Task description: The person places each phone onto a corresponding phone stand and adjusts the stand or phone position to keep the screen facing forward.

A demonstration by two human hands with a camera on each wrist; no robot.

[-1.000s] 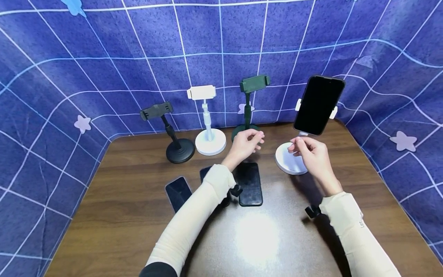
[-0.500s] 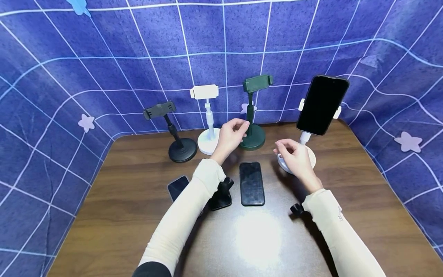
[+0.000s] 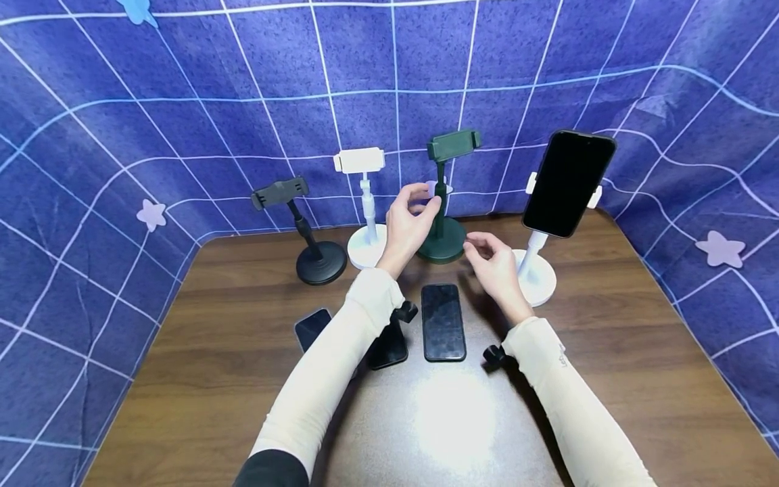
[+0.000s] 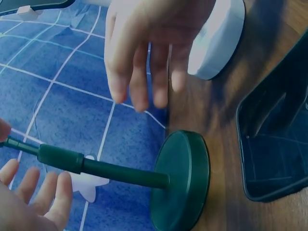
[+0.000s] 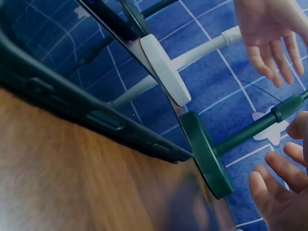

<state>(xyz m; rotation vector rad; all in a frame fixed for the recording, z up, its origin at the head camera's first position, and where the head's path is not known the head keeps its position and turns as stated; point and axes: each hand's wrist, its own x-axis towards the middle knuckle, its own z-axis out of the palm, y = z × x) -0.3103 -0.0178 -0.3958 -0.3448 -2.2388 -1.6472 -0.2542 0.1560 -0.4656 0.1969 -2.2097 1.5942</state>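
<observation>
The left hand [image 3: 406,222] is beside the pole of a dark green phone stand [image 3: 449,245], fingers loosely bent. In the left wrist view, this left hand [image 4: 41,207] has spread fingers around the upper pole [image 4: 62,158], without a plain grip; contact cannot be told. To the right of the green base, the right hand [image 3: 494,274] hovers with relaxed fingers and holds nothing. The right wrist view has the right hand [image 5: 284,187] near the green base [image 5: 207,156], apart from it. A black phone [image 3: 443,323] lies on the table in front of that stand.
At right, a white stand [image 3: 535,277] carries an upright black phone [image 3: 569,184]. A black stand [image 3: 321,264] and another white stand [image 3: 364,249] stand left. Two more phones, one dark [image 3: 389,346] and one [image 3: 312,329] farther left, lie partly under the left sleeve. Blue cloth [image 3: 243,122] hangs behind.
The right hand has moved left from the white stand's base toward the green stand. The left hand first drew back left, then rose to the green pole. The stands and phones keep their places.
</observation>
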